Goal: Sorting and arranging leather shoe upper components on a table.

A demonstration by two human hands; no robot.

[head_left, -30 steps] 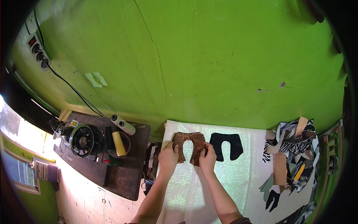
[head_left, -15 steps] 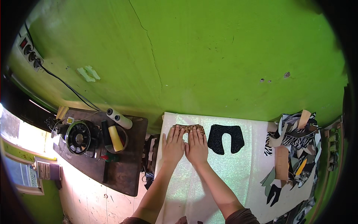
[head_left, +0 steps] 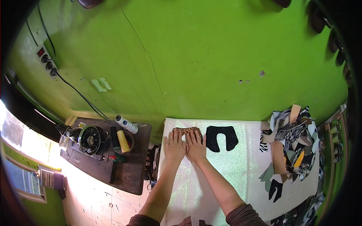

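Observation:
My left hand lies flat on the left side of a brown leopard-print U-shaped piece, fingers stretched out. Beside it, my right hand presses flat on the piece's right side, its fingers slightly apart. The two thumbs meet or nearly meet. Most of both legs of the piece is hidden under my hands. Just right of them, a black textured U-shaped piece lies with its opening toward me. Both pieces rest on a table with a pale, shimmering cover.
A heap of fabric scraps, some zebra-striped, covers the table's right side; a small black cut piece lies nearer. At left, a dark worktop holds a machine with a black wheel, a yellow cone and white spools.
The view has tilted and shifted, so the scene sits differently in it. Both hands stay flat on the leopard-print piece, with the fingers a little shifted.

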